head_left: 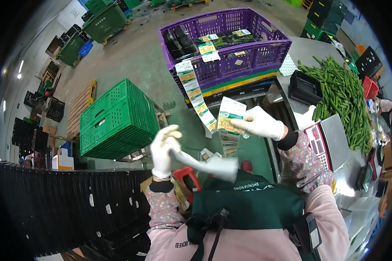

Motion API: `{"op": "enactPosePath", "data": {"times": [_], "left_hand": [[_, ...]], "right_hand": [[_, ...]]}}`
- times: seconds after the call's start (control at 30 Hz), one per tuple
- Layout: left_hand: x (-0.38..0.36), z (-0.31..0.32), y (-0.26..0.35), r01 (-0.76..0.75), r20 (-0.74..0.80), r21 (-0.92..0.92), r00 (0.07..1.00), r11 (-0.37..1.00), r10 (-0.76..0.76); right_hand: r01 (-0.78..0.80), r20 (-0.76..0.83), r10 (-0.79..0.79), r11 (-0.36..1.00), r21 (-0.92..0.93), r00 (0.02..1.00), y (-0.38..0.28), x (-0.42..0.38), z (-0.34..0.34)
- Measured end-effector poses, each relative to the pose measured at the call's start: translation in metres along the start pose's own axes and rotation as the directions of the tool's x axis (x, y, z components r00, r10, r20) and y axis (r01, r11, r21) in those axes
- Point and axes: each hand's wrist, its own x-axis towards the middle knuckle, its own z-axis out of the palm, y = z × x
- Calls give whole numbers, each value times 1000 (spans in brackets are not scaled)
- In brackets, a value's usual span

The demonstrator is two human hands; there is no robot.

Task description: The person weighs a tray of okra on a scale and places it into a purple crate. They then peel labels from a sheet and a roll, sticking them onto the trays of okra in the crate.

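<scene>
My right hand (262, 123), in a white glove, pinches a printed white, yellow and green label (231, 112) in front of the purple crate. My left hand (163, 150), also gloved, is closed with its fingers bent. From it a pale strip (191, 162) runs rightward, its far end smeared by motion. A long strip of printed labels (192, 89) hangs down from the near left corner of the purple crate (257, 58). Inside that crate lie black trays and packs of green vegetables with similar labels.
Green folded crates (113, 119) are stacked at the left. On the metal table at the right are a heap of green okra-like pods (344, 98), a black tray (305, 87) and a scale (322, 145). A red handle-like object (187, 176) is beside my left forearm.
</scene>
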Motion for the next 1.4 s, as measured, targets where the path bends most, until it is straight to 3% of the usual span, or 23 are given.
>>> {"op": "enactPosePath", "data": {"times": [0.03, 0.1, 0.17, 0.23, 0.3, 0.37, 0.47, 0.57, 0.6, 0.63, 0.67, 0.7, 0.73, 0.77, 0.83, 0.9, 0.93, 0.97, 1.17, 1.27, 1.37, 1.4], "left_hand": [[3, -14, -5, -25, -51, -182, 999, 983, 16], [4, -33, -16, -191, -95, -308, 981, 932, 170], [12, -32, -10, -208, -46, -282, 978, 937, 203], [26, -19, -3, 45, 136, -216, 991, 975, -15], [42, 26, 9, 281, 210, -65, 942, 958, -262], [50, 60, -14, 155, 348, 180, 914, 971, -210], [64, 90, -25, 28, 412, 530, 865, 848, -285], [65, 101, -29, -4, 432, 408, 882, 913, -189], [66, 100, -31, -5, 440, 408, 877, 913, -193], [65, 97, -34, 98, 393, 339, 889, 936, -235], [64, 95, -37, 199, 345, 260, 895, 945, -283], [65, 96, -40, 201, 347, 259, 893, 945, -285], [66, 98, -43, 200, 282, 224, 923, 954, -260], [66, 100, -46, 197, 214, 191, 948, 962, -236], [66, 106, -52, 173, 222, 121, 955, 977, -196], [66, 117, -39, 138, 243, 208, 952, 968, -188], [67, 119, -41, 140, 251, 209, 949, 968, -191], [68, 119, -43, 143, 249, 210, 949, 967, -194], [69, 117, -45, 135, 215, 279, 956, 951, -199], [73, 111, -55, 43, 228, 382, 964, 923, -140], [70, 113, -60, -42, 220, 305, 975, 951, -27], [70, 111, -60, -42, 220, 305, 975, 952, -27]], "right_hand": [[-90, -14, 90, 996, 18, 996, 4, 3, -3], [-139, 22, 137, 972, 192, 990, -5, 2, -22], [-13, -31, 25, 938, 346, 999, -11, 6, -31], [55, -88, -19, 902, 427, 996, -3, 17, -36], [-5, 1, 5, 866, 500, 1000, 12, 29, -44], [14, -59, 34, 749, 662, 998, -5, 34, -34], [-35, 23, 26, 732, 680, 999, -7, 39, -41], [9, -39, 30, 676, 737, 999, 13, 47, -49], [-19, -68, 101, 682, 731, 993, 22, 44, -51], [-16, -76, 105, 680, 733, 992, 23, 38, -50], [35, -214, 162, 716, 698, 963, 25, 30, -45], [76, -347, 209, 753, 654, 914, 26, 21, -39], [118, -391, 212, 734, 669, 896, 18, 10, -28], [136, -429, 159, 803, 580, 889, 8, -1, -16], [104, -467, 201, 829, 549, 861, 8, -4, 12], [109, -461, 170, 848, 519, 871, 8, 0, 28], [52, -420, 236, 820, 570, 876, 2, 0, 30], [128, -491, 149, 865, 486, 858, 16, 9, 35], [113, -492, 175, 858, 501, 853, 13, 15, 43], [153, -540, 106, 898, 413, 835, 22, 25, 49], [113, -567, 98, 938, 327, 818, 21, 29, 53], [71, -643, 55, 983, 168, 764, 22, 31, 51]]}}
